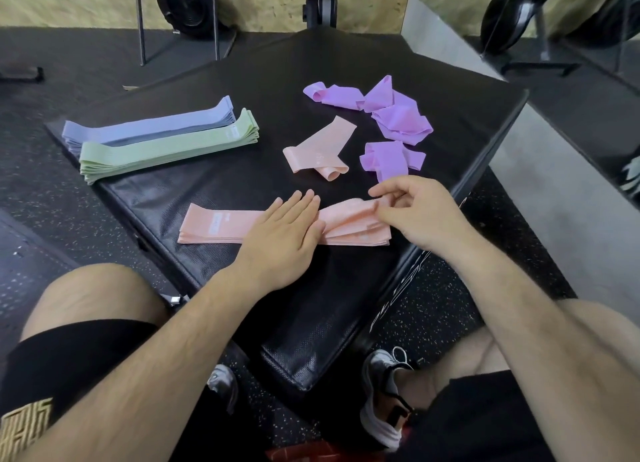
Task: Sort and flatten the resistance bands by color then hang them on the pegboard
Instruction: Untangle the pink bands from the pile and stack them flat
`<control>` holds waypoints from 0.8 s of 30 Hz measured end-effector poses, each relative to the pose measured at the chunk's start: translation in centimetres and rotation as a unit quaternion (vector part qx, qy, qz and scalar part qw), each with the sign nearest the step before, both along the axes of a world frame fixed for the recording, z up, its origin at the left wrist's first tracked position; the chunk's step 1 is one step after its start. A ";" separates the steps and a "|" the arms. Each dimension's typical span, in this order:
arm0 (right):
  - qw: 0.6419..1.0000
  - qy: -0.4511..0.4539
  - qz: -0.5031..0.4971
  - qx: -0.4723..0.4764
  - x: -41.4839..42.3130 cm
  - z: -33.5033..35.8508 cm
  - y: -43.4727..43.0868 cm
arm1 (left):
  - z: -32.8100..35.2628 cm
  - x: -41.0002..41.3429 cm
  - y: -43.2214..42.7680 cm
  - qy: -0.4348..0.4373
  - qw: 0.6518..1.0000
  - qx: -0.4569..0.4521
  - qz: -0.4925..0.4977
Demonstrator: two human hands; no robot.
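A stack of flattened pink bands [218, 226] lies near the front of the black padded box [221, 288]. My left hand [287, 233] presses flat on the stack's middle with straight fingers. My right hand [412, 212] pinches the rumpled right end of the top pink band [349, 219]. A loose, twisted pink band [317, 150] lies behind them. Several crumpled purple bands [398, 115] are scattered at the back right. Flat stacks of blue bands [149, 129] and green bands [166, 146] lie side by side at the left.
The box stands on speckled black rubber flooring [52, 184]. My knees and a shoe [384, 402] frame its near corner. Black gym equipment [187, 4] and metal stand legs are at the back; a grey ledge [540, 170] runs along the right.
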State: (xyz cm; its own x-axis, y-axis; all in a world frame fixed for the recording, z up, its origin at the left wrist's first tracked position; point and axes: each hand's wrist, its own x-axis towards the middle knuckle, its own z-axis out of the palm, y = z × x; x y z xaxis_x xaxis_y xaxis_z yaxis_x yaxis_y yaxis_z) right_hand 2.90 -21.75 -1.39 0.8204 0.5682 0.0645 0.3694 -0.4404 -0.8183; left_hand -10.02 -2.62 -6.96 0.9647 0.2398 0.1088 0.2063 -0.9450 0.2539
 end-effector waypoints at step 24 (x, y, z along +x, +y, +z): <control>0.968 -0.181 0.145 -0.092 0.7 -2.6 -3.8 | 0.0 -0.4 -0.3 -0.024 0.999 -0.012 -0.018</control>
State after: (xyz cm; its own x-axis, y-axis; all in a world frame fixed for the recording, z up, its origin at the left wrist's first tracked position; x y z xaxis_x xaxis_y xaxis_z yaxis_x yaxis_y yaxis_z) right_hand 3.62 -25.56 -4.03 0.5674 0.8003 0.1940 0.7471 -0.4012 -0.5300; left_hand -10.40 -2.93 -6.99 0.9665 0.2078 0.1507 0.1588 -0.9452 0.2853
